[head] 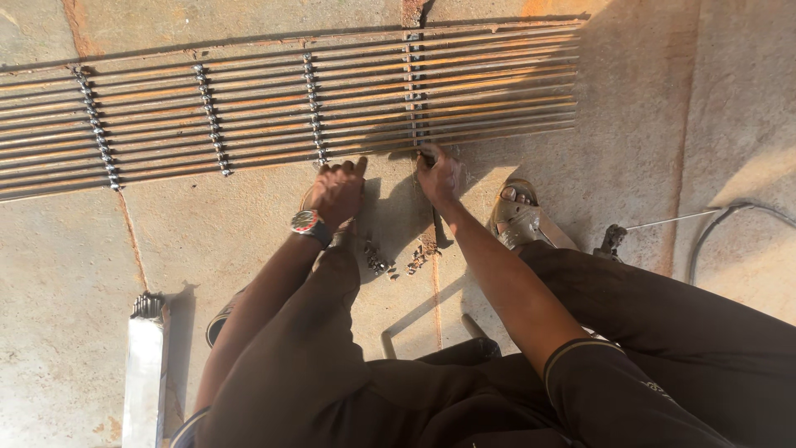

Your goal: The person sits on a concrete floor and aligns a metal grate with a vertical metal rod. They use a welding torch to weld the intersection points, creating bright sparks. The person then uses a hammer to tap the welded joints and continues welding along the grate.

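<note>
Rusty steel grille (249, 108) lies on the concrete floor (207, 241); left hand (336, 192) rests curled at its edge, right hand (439, 174) pinches its nearest bar.

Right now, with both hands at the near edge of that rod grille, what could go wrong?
1. The left hand and right hand are bare against the rusty rod grille; its welded joints look rough, so cuts or pinched fingers seem possible.
2. The foot in an open sandal sits close to the grille's edge; if the grille shifts, the toes could be struck.
3. A cable and small metal bits lie on the floor nearby, a likely trip or slip hazard.
</note>
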